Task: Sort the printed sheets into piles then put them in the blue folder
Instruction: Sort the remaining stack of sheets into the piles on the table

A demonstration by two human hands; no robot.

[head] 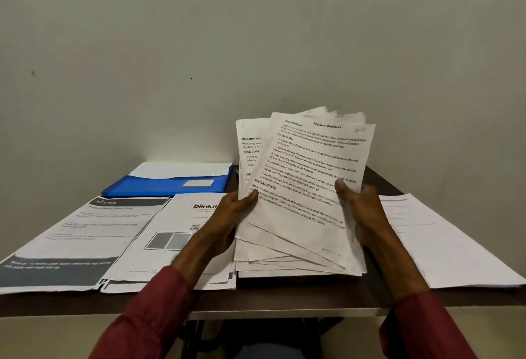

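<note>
A fanned stack of printed sheets, topped by a page headed "Replace Shoelaces", is held tilted up above the table. My left hand grips its left edge with the thumb on the front. My right hand grips the right edge, thumb on the text. The blue folder lies open at the back left with a white sheet in it. A pile with a "Kitchen" page lies at the front left. Beside it is a "blinkit" pile. Another pile of white sheets lies at the right.
The dark brown table stands against a plain grey wall. Its front edge runs just below the piles. Red sleeves cover both my forearms.
</note>
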